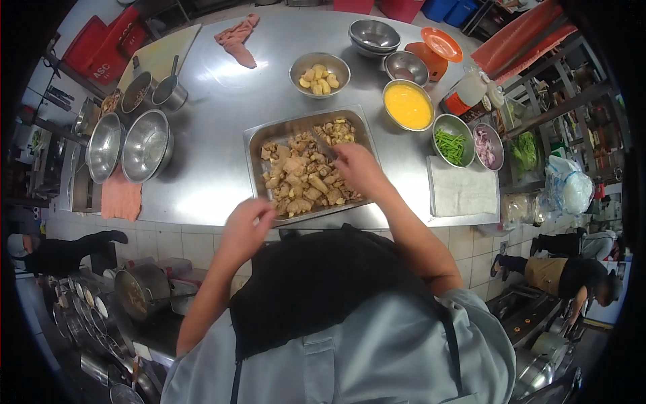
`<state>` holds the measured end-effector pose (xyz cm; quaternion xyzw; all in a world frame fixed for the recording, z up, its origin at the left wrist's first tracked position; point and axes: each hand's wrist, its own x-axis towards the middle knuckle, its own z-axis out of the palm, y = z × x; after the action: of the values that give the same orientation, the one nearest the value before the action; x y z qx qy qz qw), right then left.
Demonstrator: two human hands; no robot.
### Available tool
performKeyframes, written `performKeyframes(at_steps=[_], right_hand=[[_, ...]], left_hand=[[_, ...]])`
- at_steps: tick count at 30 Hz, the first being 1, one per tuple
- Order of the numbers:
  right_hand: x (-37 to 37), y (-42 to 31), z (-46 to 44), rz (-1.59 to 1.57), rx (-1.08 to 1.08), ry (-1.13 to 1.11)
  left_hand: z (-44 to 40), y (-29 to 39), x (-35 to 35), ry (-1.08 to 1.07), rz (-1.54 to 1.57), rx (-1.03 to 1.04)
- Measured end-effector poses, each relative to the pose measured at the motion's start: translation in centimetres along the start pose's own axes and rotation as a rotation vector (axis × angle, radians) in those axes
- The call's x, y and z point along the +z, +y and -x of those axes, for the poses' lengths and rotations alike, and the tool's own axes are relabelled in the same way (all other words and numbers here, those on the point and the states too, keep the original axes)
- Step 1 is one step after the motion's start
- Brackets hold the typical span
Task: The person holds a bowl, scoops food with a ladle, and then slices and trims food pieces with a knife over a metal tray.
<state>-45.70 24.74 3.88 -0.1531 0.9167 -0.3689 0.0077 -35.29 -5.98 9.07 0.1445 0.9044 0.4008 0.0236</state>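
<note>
A rectangular metal tray (253,165) holds chunks of pale brown cooked meat (296,172), with bones showing in some. My right hand (354,168) reaches over the tray's right side, its fingers wrapped round a slim metal utensil (324,143) whose far end lies among the pieces; its exact kind is blurred. By the tray's front left corner is my left hand (249,222), fingers curled together; whether anything is between them is hidden. Just beyond the tray stands a metal bowl (294,79) of yellowish peeled pieces (319,79).
To the right are bowls of yellow liquid (408,105), green beans (449,145) and sliced purplish onion (486,147), plus a folded white cloth (463,187). Two large bowls (146,146) and saucepans (169,94) stand left. A pink cloth (235,39) lies behind. Other people (572,276) work nearby.
</note>
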Motion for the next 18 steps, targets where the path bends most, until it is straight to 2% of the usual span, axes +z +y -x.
performKeyframes(at_steps=[2, 3, 4, 8, 10, 13, 14, 16, 17, 18], right_hand=[[-2.3, -1.8, 0.7, -0.2, 0.069, 0.011], [-3.2, -2.1, 1.0, -0.298, 0.101, 0.019], [-3.5, -1.0, 1.1, -0.325, 0.044, 0.034], [-7.4, -3.0, 2.4, -0.793, 0.345, -0.021], [-8.3, -1.6, 3.3, -0.759, 0.372, -0.122], [-8.2, 0.8, 4.2, -0.628, 0.343, -0.243], [-7.6, 1.6, 4.5, -0.569, 0.321, -0.28], [-6.5, 3.1, 4.9, -0.715, 0.381, -0.322], [-6.3, 2.9, 4.8, -0.786, 0.408, -0.348], [-6.5, 2.3, 4.8, -0.951, 0.536, -0.381]], left_hand=[[-4.7, 2.2, 2.4, -0.025, -0.081, 0.344], [-6.6, 2.7, 3.9, -0.039, -0.164, 0.448], [-7.8, 2.6, 5.4, -0.053, -0.25, 0.552], [-9.6, 2.4, 8.0, -0.242, -0.522, 0.493], [-9.7, 2.9, 8.1, -0.257, -0.547, 0.462], [-9.7, 2.0, 9.0, -0.048, -0.435, 0.386], [-9.6, 1.8, 9.0, -0.062, -0.055, 0.189], [-9.5, 1.7, 8.8, -0.071, 0.696, -0.214], [-9.5, 2.0, 8.3, -0.085, 0.931, -0.228], [-9.2, 2.3, 7.9, -0.095, 1.167, -0.241]])
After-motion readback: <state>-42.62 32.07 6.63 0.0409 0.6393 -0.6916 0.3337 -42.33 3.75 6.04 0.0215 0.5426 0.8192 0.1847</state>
